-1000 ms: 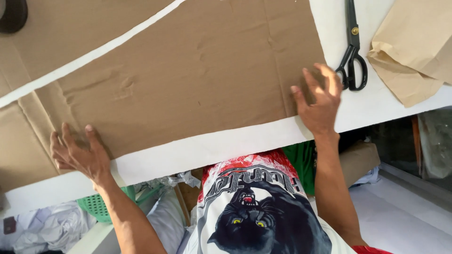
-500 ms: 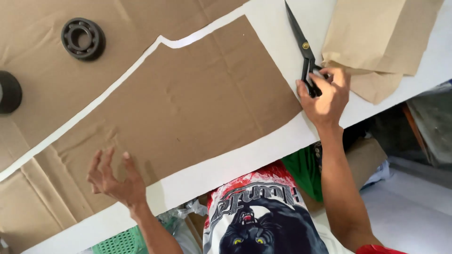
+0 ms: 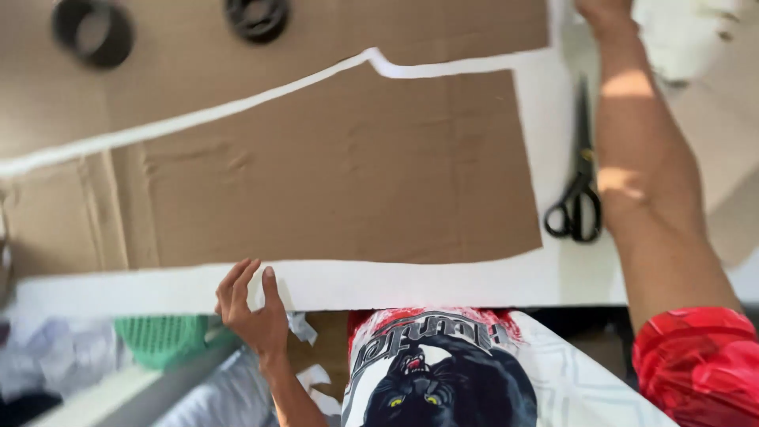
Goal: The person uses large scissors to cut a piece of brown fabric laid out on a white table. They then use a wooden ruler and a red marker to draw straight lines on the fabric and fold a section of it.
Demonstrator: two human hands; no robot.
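Observation:
A large brown cardboard pattern piece [image 3: 340,174] lies flat on white fabric [image 3: 411,281] that covers the table. My left hand [image 3: 251,307] rests at the near edge of that fabric, just below the cardboard, with its fingers stretched out and nothing in them. My right arm reaches far across the table on the right. Only the base of my right hand [image 3: 605,9] shows at the top edge, so its grip is hidden. Black scissors [image 3: 577,198] lie loose on the table, just left of my right forearm.
Two black round rings [image 3: 93,30] [image 3: 257,16] sit on more cardboard at the far side. A second cardboard sheet [image 3: 63,213] lies at the left. A green basket [image 3: 162,336] stands below the table edge. Pale material [image 3: 688,32] lies at the top right.
My right hand has left the scissors and reached to the far side of the table. My left hand has come off the cardboard to the near fabric edge.

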